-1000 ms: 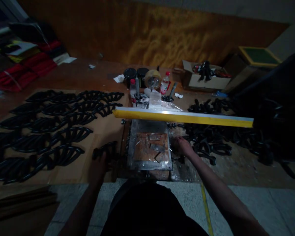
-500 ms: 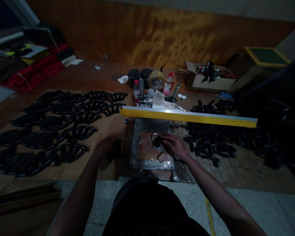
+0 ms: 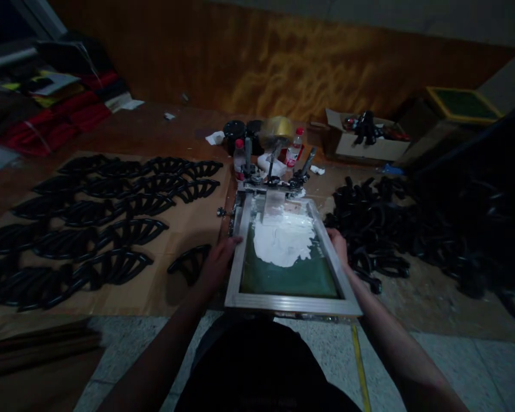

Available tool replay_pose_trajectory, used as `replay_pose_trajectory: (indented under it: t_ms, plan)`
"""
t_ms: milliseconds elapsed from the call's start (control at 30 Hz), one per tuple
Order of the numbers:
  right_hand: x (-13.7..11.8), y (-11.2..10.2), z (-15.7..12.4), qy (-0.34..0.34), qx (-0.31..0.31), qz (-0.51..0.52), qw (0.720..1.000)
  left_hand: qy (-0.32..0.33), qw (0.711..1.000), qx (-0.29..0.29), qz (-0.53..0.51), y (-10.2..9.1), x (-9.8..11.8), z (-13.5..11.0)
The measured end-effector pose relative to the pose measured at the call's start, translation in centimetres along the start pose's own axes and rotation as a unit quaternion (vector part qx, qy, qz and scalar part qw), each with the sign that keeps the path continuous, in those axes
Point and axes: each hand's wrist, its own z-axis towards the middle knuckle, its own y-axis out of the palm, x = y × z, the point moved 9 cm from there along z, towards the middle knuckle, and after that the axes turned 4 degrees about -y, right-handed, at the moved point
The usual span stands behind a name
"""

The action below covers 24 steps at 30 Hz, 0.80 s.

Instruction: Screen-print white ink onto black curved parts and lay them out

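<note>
A silver screen printing frame (image 3: 294,302) with green mesh lies lowered in front of me. White ink (image 3: 281,243) covers the upper half of its mesh, and a pale squeegee blade (image 3: 273,207) stands at the ink's far edge. My left hand (image 3: 221,260) grips the frame's left side, fingers at the rim. On the opposite rim, my right hand (image 3: 339,246) is closed, its fingers partly hidden. Just left of my left hand, a curved, ribbed black part (image 3: 189,263) lies on the cardboard. The platform beneath the frame is hidden.
Rows of similar black parts (image 3: 107,209) cover the cardboard at left. A loose heap of black pieces (image 3: 377,223) lies at right. Behind the frame's clamp (image 3: 251,178) stand bottles (image 3: 294,147), dark jars (image 3: 234,133) and a tape roll (image 3: 278,130). A carton (image 3: 367,146) sits back right.
The raised frame has come down flat over the platform, hiding the black piece there. My left hand has left a black part on the cardboard; both hands are now at the frame's sides.
</note>
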Motion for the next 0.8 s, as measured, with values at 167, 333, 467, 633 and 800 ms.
replay_pose_trajectory:
  t_ms: [167,333,467,633,800]
  plan:
    - [-3.4,-4.9,4.5,-0.005,0.149,-0.01,0.989,-0.075,0.996,-0.029,-0.027,3.3,-8.1,0.9]
    - [-12.2,0.3,7.0,-0.104,-0.067,-0.08,0.989,-0.07,0.997,-0.038,-0.017,4.0,-10.6,2.6]
    - [-13.9,3.1,2.6,-0.184,-0.179,-0.102,0.961,-0.075,0.996,-0.044,-0.021,3.8,-10.5,2.4]
    - [-14.8,2.7,-1.6,-0.328,-0.231,-0.054,0.915,-0.079,0.994,-0.052,-0.051,4.1,-10.0,2.1]
    - [-13.7,2.5,-0.4,-0.266,-0.128,-0.062,0.953,-0.095,0.993,-0.051,-0.045,4.1,-9.9,2.1]
